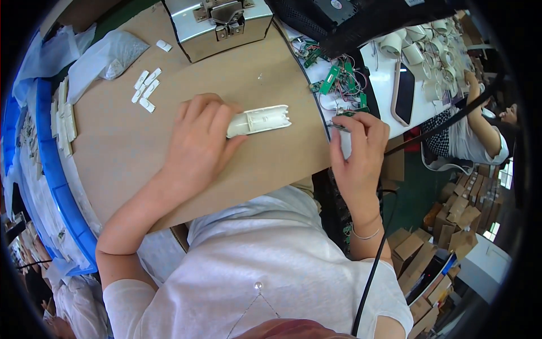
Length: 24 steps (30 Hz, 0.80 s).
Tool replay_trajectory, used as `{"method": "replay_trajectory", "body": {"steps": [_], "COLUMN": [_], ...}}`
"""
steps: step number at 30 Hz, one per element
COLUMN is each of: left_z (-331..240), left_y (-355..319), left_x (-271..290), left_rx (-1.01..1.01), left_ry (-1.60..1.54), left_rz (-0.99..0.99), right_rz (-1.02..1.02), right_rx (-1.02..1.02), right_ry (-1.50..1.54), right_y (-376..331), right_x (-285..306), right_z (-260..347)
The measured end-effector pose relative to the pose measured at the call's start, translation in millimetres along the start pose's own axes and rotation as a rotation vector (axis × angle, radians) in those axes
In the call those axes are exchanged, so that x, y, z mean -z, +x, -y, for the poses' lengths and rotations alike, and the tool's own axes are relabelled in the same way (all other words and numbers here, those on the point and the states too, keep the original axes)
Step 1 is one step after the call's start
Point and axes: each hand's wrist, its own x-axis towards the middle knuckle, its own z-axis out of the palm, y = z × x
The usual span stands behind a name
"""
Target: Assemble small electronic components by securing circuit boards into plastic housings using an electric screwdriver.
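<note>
My left hand (202,133) is closed on one end of a long white plastic housing shell (265,118). The shell lies over the brown cardboard sheet (271,155), its hollow side up, and its notched end points right. At the cardboard's right edge, my right hand (361,141) pinches a small thin dark piece between thumb and fingers; its kind is too hard to make out. Just beyond those fingers is a heap of green circuit boards (330,79) with thin wires. Several small white plastic pieces (148,85) lie on the cardboard at the upper left.
A metal box with a clamp (226,31) stands at the back. Along the left runs a blue bin (59,169), beside stacked white shells (65,121) and a clear plastic bag (113,56). A phone (403,93) and many white rings (415,53) occupy the right table. Another person (474,130) sits beyond.
</note>
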Motion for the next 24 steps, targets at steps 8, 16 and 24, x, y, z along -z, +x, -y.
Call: {"method": "replay_trajectory", "body": {"steps": [8,16,24], "left_z": [-22,-34,-37], "left_y": [23,51,57], "left_x": [12,28,27], "left_rx": [-0.039,-0.079,0.279], "left_ry": [-0.094,-0.390,-1.242], "left_rz": [0.087,-0.008,0.056], "right_rz": [0.124,-0.142,0.102], "right_rx": [-0.056,-0.546,-0.346], "right_ry": [-0.096,0.863,1.309], "right_y": [4,46,56], "right_x": [17,38,21], "right_z": [-30,-14,21]}}
